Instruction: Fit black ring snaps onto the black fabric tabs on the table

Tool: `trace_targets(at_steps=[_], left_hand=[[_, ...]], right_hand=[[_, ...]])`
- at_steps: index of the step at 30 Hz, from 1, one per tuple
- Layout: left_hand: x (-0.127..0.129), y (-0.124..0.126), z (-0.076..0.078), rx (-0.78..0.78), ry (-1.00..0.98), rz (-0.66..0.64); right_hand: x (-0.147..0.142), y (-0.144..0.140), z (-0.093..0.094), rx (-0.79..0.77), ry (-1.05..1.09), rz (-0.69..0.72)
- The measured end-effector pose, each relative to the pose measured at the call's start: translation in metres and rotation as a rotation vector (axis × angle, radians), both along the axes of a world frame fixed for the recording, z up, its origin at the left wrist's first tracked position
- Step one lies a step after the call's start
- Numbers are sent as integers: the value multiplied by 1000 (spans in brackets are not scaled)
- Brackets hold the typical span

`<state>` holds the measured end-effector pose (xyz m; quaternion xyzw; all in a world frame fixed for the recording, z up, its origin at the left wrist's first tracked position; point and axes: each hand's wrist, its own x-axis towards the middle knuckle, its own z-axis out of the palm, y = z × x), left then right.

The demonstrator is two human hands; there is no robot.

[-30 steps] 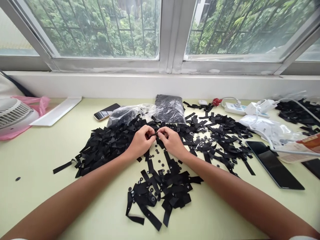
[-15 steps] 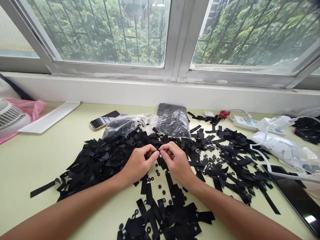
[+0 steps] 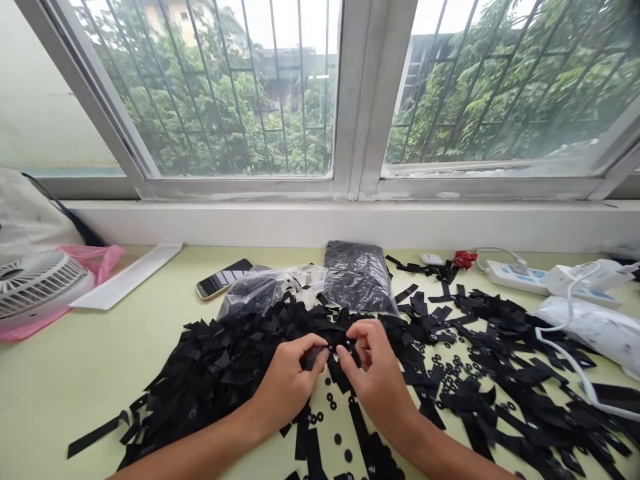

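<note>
Pinching one black strip [image 3: 316, 355] between both hands, left hand [image 3: 290, 383], right hand [image 3: 377, 380], just before the strip pile [image 3: 225, 360], tabletop [image 3: 75, 373].

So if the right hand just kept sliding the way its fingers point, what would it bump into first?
The right hand points left and slightly away, so it would almost at once meet the left hand and the black strip pinched there. Depth is hard to judge; the two hands look nearly touching.

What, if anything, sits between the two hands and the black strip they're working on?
Nothing visible. The left hand already pinches the black strip, and the right hand meets it fingertip to fingertip. Loose black rings lie on the table below, apart from the grip.
</note>
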<state>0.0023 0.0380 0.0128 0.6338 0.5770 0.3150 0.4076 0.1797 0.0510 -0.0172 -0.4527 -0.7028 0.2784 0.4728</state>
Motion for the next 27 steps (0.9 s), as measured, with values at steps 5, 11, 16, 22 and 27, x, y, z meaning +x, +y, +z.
trace_targets(at_steps=[5, 11, 16, 22, 27], left_hand=[[0, -1, -1, 35, 46, 22], [1, -5, -2, 51, 78, -93], [-1, -6, -7, 93, 95, -145], [-1, -6, -5, 79, 77, -149], [1, -6, -7, 73, 111, -141]], right_hand=[[0, -4, -3, 65, -168, 91], [-1, -1, -12, 55, -317, 89], [-3, -3, -12, 93, -385, 64], [-4, -5, -9, 102, -402, 53], [-2, -2, -8, 49, -321, 127]])
